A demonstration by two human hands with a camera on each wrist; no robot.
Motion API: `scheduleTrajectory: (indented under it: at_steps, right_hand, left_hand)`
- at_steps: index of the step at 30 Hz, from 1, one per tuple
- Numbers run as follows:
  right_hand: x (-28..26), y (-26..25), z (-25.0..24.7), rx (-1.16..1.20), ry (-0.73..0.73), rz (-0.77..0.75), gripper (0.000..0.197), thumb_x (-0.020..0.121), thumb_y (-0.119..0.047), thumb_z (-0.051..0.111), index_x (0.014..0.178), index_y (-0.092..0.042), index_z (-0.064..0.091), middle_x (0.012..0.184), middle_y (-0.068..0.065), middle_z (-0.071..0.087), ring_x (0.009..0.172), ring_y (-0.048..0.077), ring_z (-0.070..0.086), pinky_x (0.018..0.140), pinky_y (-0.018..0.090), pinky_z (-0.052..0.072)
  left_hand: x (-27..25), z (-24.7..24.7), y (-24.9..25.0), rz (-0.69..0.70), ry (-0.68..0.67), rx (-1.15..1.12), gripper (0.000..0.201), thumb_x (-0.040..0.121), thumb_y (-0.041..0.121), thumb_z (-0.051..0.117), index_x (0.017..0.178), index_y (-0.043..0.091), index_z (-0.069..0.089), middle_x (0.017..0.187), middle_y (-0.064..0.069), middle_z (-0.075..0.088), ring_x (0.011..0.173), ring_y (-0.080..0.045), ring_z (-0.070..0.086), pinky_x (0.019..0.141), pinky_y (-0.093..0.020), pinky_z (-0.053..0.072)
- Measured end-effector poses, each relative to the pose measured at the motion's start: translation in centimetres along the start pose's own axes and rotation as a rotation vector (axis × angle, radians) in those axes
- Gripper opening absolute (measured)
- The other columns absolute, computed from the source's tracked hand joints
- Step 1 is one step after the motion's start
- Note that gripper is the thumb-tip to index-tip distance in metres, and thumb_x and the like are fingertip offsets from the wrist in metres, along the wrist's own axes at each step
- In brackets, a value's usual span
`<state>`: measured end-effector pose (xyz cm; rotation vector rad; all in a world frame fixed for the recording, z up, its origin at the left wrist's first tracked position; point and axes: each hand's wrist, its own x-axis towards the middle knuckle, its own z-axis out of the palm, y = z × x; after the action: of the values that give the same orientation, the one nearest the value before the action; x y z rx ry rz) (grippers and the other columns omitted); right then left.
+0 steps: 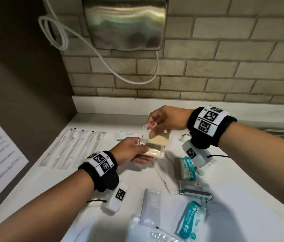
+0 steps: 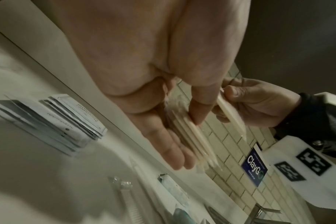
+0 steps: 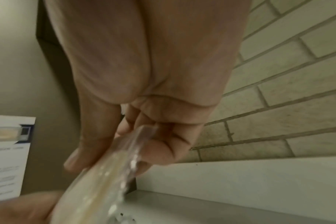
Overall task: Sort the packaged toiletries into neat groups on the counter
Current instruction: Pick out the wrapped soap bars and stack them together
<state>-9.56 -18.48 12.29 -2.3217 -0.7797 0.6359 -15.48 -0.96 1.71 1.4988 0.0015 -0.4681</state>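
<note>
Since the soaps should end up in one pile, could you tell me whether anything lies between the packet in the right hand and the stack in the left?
Nothing visible: the right hand holds its clear-wrapped beige soap packet just above the left hand's stack of beige soap packets.

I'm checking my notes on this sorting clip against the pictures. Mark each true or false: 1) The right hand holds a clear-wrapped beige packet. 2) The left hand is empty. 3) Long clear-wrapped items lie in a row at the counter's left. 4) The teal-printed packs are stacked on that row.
1) True: the right hand pinches a beige packet.
2) False: the left hand holds a stack of beige packets.
3) True: the long wrapped items lie side by side on the counter.
4) False: the teal packs lie apart, at the right.
</note>
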Motion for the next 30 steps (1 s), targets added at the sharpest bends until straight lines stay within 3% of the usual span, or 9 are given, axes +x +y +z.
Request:
scheduleTrajectory:
  at_steps: [5,9,12,15,18,21,24,27,30]
  right_hand:
    - [1.5,-1.0,1.5,-0.098,-0.028,0.053,0.025,0.084,-0.016,0.072,0.107,-0.011,0.064,0.084,0.009,0.063,0.063,0.011,0.051,0.053,0.016,0.043]
    - [1.9,-1.5,2.2,-0.157,-0.070,0.103,0.030,0.083,-0.001,0.067,0.111,-0.007,0.063,0.078,0.002,0.059,0.066,0.012,0.054,0.062,0.020,0.046]
    - [2.0,-1.6,2.3,-0.183,-0.058,0.106,0.029,0.077,0.003,0.071,0.102,-0.009,0.065,0.079,0.000,0.063,0.070,0.014,0.055,0.063,0.020,0.045]
    - [1.8,-1.6,2.1,-0.148,-0.012,0.083,0.017,0.081,-0.001,0.070,0.090,-0.014,0.065,0.078,0.002,0.063,0.071,0.016,0.056,0.067,0.023,0.048]
    - [1.5,-1.8,1.9,-0.171,0.018,0.083,0.015,0.089,-0.010,0.063,0.102,-0.018,0.065,0.091,0.003,0.061,0.076,0.017,0.056,0.071,0.034,0.054]
    - [1.4,-1.9,1.9,-0.128,0.008,0.134,0.023,0.092,-0.010,0.060,0.114,-0.014,0.062,0.097,0.006,0.059,0.081,0.022,0.058,0.070,0.037,0.058]
    - [1.3,-1.8,1.9,-0.085,-0.014,0.155,0.033,0.090,-0.006,0.063,0.123,-0.010,0.058,0.106,0.009,0.058,0.085,0.024,0.060,0.070,0.033,0.058]
    - [1.2,-1.4,1.8,-0.061,-0.045,0.179,0.043,0.085,-0.004,0.068,0.126,-0.011,0.057,0.107,0.005,0.058,0.077,0.016,0.058,0.071,0.024,0.053]
    - [1.2,-0.8,1.8,0.031,-0.036,0.191,0.032,0.081,-0.002,0.072,0.110,-0.012,0.062,0.094,0.006,0.063,0.065,0.011,0.059,0.062,0.018,0.053]
  left_hand:
    - [-1.1,-0.7,-0.4,0.013,0.030,-0.043,0.027,0.096,0.002,0.051,0.122,-0.005,0.047,0.102,-0.027,0.068,0.079,-0.026,0.073,0.066,-0.028,0.061]
    - [-1.5,-1.5,-0.7,0.028,0.075,-0.089,0.031,0.097,0.001,0.050,0.125,-0.009,0.044,0.098,-0.024,0.068,0.074,-0.022,0.074,0.063,-0.027,0.061]
    - [-1.5,-1.7,-0.7,0.034,0.073,-0.103,0.029,0.097,0.001,0.049,0.124,-0.007,0.046,0.096,-0.022,0.069,0.072,-0.021,0.074,0.061,-0.026,0.060]
    - [-1.5,-1.9,-0.7,0.037,0.067,-0.101,0.025,0.096,0.002,0.051,0.120,-0.004,0.051,0.099,-0.023,0.069,0.075,-0.023,0.074,0.061,-0.026,0.060]
    - [-1.3,-2.1,-0.7,0.037,0.075,-0.099,0.026,0.096,0.002,0.052,0.120,-0.004,0.051,0.100,-0.025,0.069,0.076,-0.025,0.074,0.061,-0.027,0.060]
    - [-1.0,-2.1,-0.5,0.044,0.073,-0.091,0.025,0.096,0.003,0.052,0.120,-0.003,0.051,0.103,-0.027,0.068,0.076,-0.024,0.074,0.061,-0.027,0.060]
    - [-0.9,-2.2,-0.3,0.050,0.072,-0.081,0.023,0.096,0.003,0.051,0.118,-0.003,0.051,0.103,-0.027,0.068,0.075,-0.023,0.074,0.062,-0.026,0.060]
    - [-0.8,-2.5,-0.3,0.040,0.074,-0.071,0.025,0.096,0.003,0.051,0.120,-0.006,0.051,0.107,-0.030,0.067,0.076,-0.023,0.074,0.063,-0.026,0.060]
    - [-0.8,-2.7,-0.2,0.037,0.080,-0.080,0.027,0.096,0.003,0.052,0.121,-0.007,0.049,0.108,-0.030,0.067,0.078,-0.024,0.074,0.064,-0.026,0.061]
